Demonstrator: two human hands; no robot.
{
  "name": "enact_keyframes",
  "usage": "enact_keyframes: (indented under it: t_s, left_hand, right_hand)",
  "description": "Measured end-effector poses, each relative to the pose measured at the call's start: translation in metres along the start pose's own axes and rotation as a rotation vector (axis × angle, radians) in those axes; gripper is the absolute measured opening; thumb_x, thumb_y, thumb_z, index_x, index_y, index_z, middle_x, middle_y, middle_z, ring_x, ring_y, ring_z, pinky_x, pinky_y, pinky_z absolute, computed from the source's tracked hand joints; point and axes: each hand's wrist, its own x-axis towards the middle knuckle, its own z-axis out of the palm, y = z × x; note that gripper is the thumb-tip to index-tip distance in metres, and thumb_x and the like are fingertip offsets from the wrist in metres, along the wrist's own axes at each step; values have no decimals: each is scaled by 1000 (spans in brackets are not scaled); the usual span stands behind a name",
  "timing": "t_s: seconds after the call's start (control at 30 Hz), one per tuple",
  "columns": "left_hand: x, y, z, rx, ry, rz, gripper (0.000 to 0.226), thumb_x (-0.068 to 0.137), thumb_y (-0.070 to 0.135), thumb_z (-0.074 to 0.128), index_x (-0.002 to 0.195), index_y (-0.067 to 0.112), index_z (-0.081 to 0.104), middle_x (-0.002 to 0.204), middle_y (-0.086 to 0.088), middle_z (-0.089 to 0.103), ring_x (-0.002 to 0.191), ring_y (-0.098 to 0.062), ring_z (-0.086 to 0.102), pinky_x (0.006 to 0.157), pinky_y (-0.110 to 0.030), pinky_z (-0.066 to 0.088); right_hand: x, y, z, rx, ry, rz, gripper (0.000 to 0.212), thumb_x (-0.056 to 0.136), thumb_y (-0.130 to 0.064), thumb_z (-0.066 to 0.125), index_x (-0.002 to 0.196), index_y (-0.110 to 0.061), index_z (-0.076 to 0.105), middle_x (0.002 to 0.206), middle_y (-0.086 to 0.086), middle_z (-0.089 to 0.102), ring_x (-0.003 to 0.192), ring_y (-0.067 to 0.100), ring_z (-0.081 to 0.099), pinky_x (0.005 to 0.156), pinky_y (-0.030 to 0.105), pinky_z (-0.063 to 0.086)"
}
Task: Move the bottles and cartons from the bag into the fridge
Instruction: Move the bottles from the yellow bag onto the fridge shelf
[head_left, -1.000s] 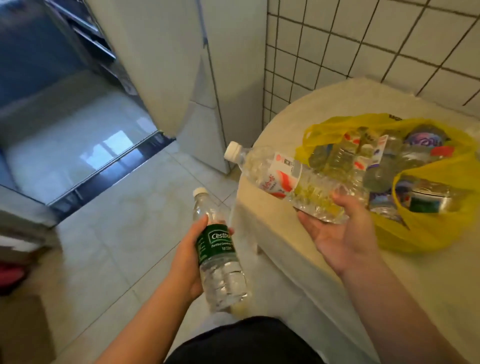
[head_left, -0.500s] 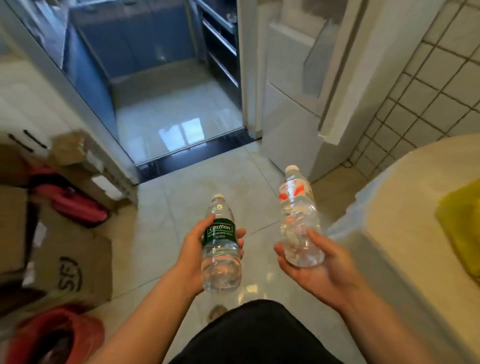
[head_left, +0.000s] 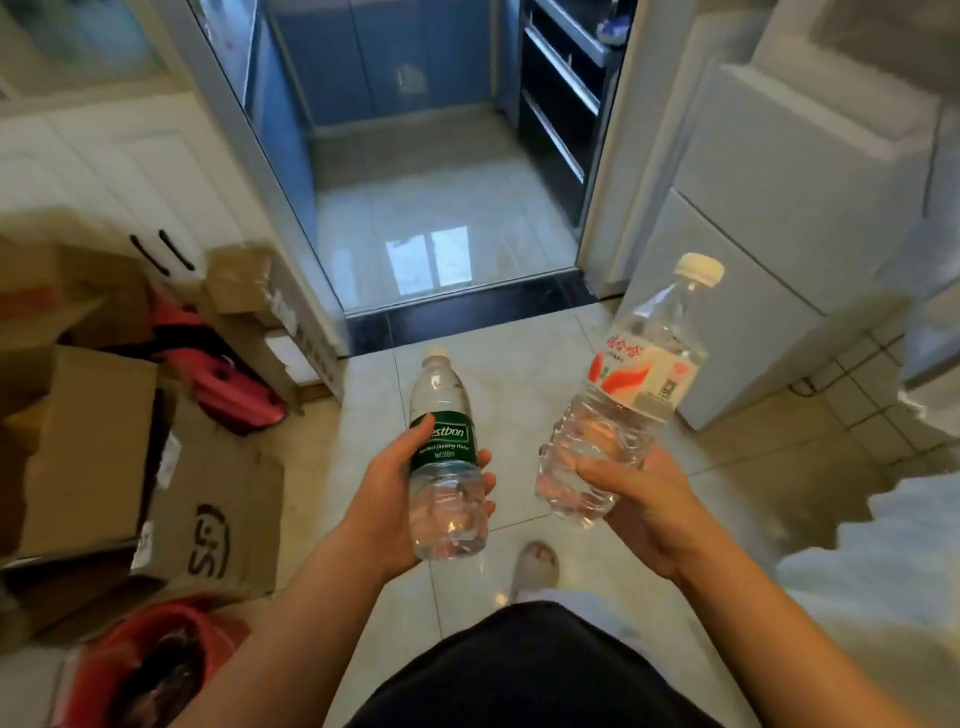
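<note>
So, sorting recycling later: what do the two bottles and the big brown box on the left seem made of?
Green-label bottle: clear glossy plastic, probably; see-through, with glints. Red-label bottle: same, ribbed wall. Box: matte brown cardboard, seemingly; folded flaps.

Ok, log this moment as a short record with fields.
left hand: grips green-label bottle, roughly upright
right hand: grips red-label bottle by its lower half, cap tilted up and to the right
bag: not in view
white appliance: ahead on the right, door state unclear
cardboard boxes: on the floor at left
</note>
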Motion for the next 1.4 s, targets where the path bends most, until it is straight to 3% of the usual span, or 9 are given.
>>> enact_keyframes:
  t_s: [0.2, 0.37, 0.5, 0.67, 0.8, 0.9, 1.1, 1.3, 1.4]
  left_hand:
    - [64, 67, 40, 25, 6, 95, 55, 78, 38, 60, 122, 6, 55, 104, -18, 68, 85, -31, 66, 83, -44, 51]
    - [126, 134, 81, 117, 49, 190, 58, 77, 39, 62, 126, 8, 56, 106, -16, 70, 88, -32, 67, 89, -47, 51]
    - [181, 179, 124, 209, 104, 258, 62, 76, 45, 64, 128, 11, 56, 108, -15, 71, 93, -32, 68, 93, -51, 50]
    - [251, 216, 178, 319, 73, 259, 68, 74, 50, 65, 133, 19, 52, 112, -15, 71, 92, -34, 71, 80, -48, 58]
    - [317, 238, 234, 447, -9, 243, 72, 70, 51, 67, 131, 15, 53, 113, -21, 69, 90, -36, 70, 79, -49, 57]
    - [369, 253, 280, 529, -97, 192, 66, 70, 51, 66, 124, 14, 57, 113, -24, 68, 89, -37, 69, 78, -48, 56]
    - [466, 284, 391, 734, -378, 149, 53, 76, 41, 65, 121, 14, 59, 102, -17, 71, 82, -27, 71, 62, -35, 57]
    - [537, 295, 509, 869, -616, 168, 65, 69, 43, 77, 127, 19, 59, 110, -15, 71, 96, -33, 71, 69, -43, 56]
    - [557, 291, 565, 918, -742, 231, 52, 72, 38, 71, 122, 28, 59, 105, 0, 74, 97, -22, 71, 74, -40, 58]
  right_hand:
    - [109, -39, 5, 9, 151, -72, 90, 49, -67, 84, 119, -17, 58, 106, 14, 71, 94, 32, 71, 79, 45, 59]
    - [208, -83, -8, 54, 244, -14, 68, 78, -57, 56, 131, -15, 51, 110, 14, 70, 89, 31, 72, 85, 53, 56]
    - [272, -121, -25, 39, 284, -4, 83, 65, -66, 57, 131, -16, 52, 112, 14, 69, 96, 34, 70, 92, 58, 52]
    - [326, -161, -56, 15, 371, -18, 89, 61, -73, 53, 130, -18, 53, 114, 12, 70, 98, 33, 70, 93, 59, 51]
    - [359, -192, -95, -1, 526, -78, 87, 59, -84, 53, 116, -20, 62, 106, 11, 73, 96, 32, 71, 92, 57, 52]
    - [386, -214, -128, 30, 634, -143, 66, 69, -70, 46, 106, -20, 66, 97, 11, 75, 91, 32, 72, 91, 57, 53]
    - [444, -271, -193, 87, 903, -242, 68, 68, -71, 44, 110, -22, 66, 103, 10, 74, 97, 31, 71, 94, 57, 51]
    - [481, -336, -248, 96, 1114, -394, 71, 70, -72, 43, 114, -21, 65, 104, 9, 74, 96, 28, 71, 93, 54, 53]
    - [487, -369, -273, 88, 1182, -484, 70, 71, -69, 45, 115, -19, 65, 104, 8, 74, 96, 26, 71, 92, 51, 54]
